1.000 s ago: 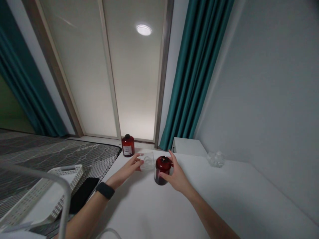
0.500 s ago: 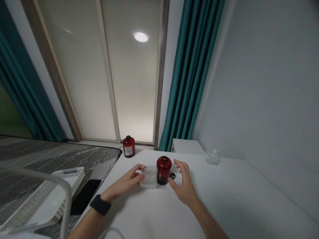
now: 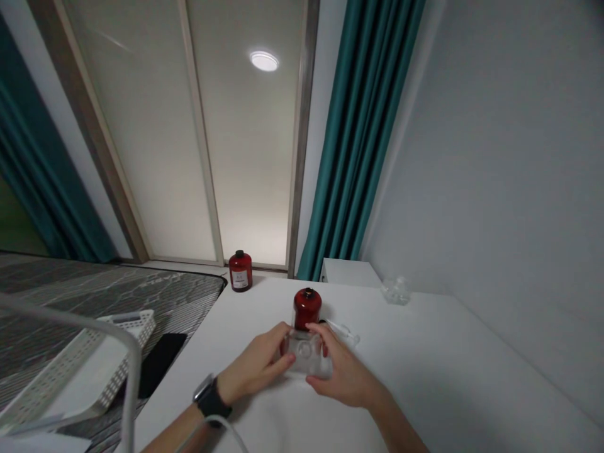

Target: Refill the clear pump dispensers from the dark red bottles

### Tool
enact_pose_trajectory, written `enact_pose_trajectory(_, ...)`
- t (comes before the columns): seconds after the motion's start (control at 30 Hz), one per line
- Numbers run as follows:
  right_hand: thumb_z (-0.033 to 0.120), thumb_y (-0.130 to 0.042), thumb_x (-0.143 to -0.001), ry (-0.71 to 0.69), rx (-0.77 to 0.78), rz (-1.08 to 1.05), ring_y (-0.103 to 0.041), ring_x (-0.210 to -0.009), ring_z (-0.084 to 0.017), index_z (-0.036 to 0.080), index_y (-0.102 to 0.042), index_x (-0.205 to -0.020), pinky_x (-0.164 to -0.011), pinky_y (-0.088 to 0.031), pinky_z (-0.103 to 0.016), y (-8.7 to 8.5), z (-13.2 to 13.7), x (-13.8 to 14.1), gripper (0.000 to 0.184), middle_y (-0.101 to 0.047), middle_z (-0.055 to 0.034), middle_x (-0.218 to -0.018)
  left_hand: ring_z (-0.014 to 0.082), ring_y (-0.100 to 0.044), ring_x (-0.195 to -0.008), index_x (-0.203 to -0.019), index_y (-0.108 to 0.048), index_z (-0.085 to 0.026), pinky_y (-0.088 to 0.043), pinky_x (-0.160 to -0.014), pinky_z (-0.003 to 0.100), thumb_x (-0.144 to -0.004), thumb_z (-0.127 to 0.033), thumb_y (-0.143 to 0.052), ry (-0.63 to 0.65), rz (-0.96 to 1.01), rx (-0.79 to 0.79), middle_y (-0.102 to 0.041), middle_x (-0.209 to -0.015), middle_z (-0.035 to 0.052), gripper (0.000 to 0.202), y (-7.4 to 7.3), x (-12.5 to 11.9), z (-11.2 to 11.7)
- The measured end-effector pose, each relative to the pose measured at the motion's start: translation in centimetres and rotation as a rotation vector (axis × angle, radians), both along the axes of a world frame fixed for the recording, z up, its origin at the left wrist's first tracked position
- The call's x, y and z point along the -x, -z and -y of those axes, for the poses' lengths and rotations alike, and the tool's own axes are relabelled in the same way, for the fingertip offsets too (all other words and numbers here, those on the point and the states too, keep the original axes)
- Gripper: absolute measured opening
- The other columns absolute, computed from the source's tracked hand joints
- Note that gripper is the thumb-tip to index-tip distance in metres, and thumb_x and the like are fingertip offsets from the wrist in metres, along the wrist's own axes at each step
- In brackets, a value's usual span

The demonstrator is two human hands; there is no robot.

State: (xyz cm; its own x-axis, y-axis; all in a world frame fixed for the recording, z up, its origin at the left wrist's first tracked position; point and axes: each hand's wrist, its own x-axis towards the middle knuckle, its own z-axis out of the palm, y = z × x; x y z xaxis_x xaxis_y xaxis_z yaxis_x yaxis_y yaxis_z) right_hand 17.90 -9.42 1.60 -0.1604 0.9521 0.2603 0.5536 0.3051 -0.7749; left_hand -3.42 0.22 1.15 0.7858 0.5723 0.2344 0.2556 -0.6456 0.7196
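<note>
left hand [image 3: 257, 371]: is reaching in from the lower left, its fingers curling around the left side of the clear box [image 3: 306, 353]; its grip is clasping that box.
right hand [image 3: 342, 372]: is coming in from the lower right, with thumb and fingers pressing on the right side and top edge of the clear box; its grip is grasping the same box.
clear box: is sitting between both hands near the middle of the white bench [image 3: 425, 377], low over its surface; whether it is resting on the bench or being held just off it cannot be told.
red jar [image 3: 307, 307]: is standing upright on the bench just behind the clear box, showing a small dark cap on top, with its base partly hiding behind the box.
small clear piece [image 3: 346, 331]: is lying on the bench just to the right of the red jar, beyond the right hand's fingertips; it is too faint to tell what it is.
watch [image 3: 211, 398]: is wrapping the left wrist with a dark band.
red bottle [image 3: 240, 271]: is standing upright with a black cap and pale label past the far left corner of the bench, well apart from the hands.
glass vessel [image 3: 395, 290]: is sitting at the far right of the bench, near the wall.
white basket [image 3: 127, 327]: is lying on the grey patterned mattress [image 3: 94, 292] to the left of the bench.
black phone [image 3: 158, 371]: is lying between the white basket and the bench edge.
teal curtain [image 3: 358, 157]: is hanging behind the bench.
</note>
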Motion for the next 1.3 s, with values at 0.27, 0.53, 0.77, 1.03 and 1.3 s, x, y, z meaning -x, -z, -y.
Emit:
enact_pose_trajectory(0.27, 0.015, -0.080, -0.062, -0.040, 0.086, 0.044, -0.057, -0.093, -0.022, 0.024, -0.054, -0.128, -0.085, -0.049, -0.037, -0.8, 0.0, -1.7, 0.071, -0.059, -0.0043, -0.112, 0.0316, -0.060, -0.099, -0.129, -0.045, -0.022, -0.047, -0.087, 0.042, -0.071, -0.037, -0.076, -0.011, -0.080, -0.149, -0.062, -0.115, 0.0109, 0.067, 1.0, -1.2, 0.9)
enact_pose_trajectory(0.53, 0.031, -0.066, -0.083, 0.029, 0.170, -0.119, -0.060, -0.079, -0.016, 0.024, -0.059, -0.125, -0.070, -0.050, -0.030, 1.8, -1.4, -5.9, 0.043, -0.066, -0.0048, -0.106, 0.0211, -0.058, -0.083, -0.107, -0.050, -0.020, -0.046, -0.074, 0.031, -0.069, -0.027, -0.076, 0.028, -0.113, 0.020, -0.059, -0.094, 0.0015, 0.047, 1.1, -1.3, 0.7)
enact_pose_trajectory(0.77, 0.027, -0.058, -0.082, 0.426, -0.064, 0.026, -0.054, -0.077, -0.020, 0.021, -0.057, -0.090, -0.074, -0.047, -0.036, 4.6, -3.3, -9.1, 0.010, -0.056, -0.0022, -0.083, 0.0204, -0.056, -0.082, -0.109, -0.050, -0.020, -0.044, -0.074, 0.030, -0.070, -0.030, -0.078, 0.041, -0.126, 0.003, -0.058, -0.095, 0.0005, 0.049, 1.2, -1.2, 0.3)
enact_pose_trajectory(1.03, 0.022, -0.074, -0.069, 0.520, -0.090, 0.190, -0.056, -0.088, -0.024, 0.023, -0.055, -0.091, -0.083, -0.046, -0.038, 6.4, -3.6, -9.0, 0.029, -0.059, -0.0018, -0.089, 0.0193, -0.054, -0.079, -0.114, -0.051, -0.020, -0.043, -0.072, 0.029, -0.071, -0.027, -0.075, 0.033, -0.134, -0.048, -0.056, -0.093, -0.0002, 0.050, 1.1, -1.2, 0.3)
enact_pose_trajectory(1.3, 0.015, -0.074, -0.069, 0.505, -0.068, 0.256, -0.057, -0.090, -0.024, 0.024, -0.053, -0.092, -0.082, -0.044, -0.035, 6.5, -3.8, -8.5, 0.032, -0.062, -0.0021, -0.091, 0.0198, -0.056, -0.080, -0.119, -0.050, -0.020, -0.044, -0.073, 0.029, -0.073, -0.029, -0.074, 0.038, -0.133, -0.038, -0.059, -0.098, 0.0010, 0.053, 1.4, -1.1, 0.2)
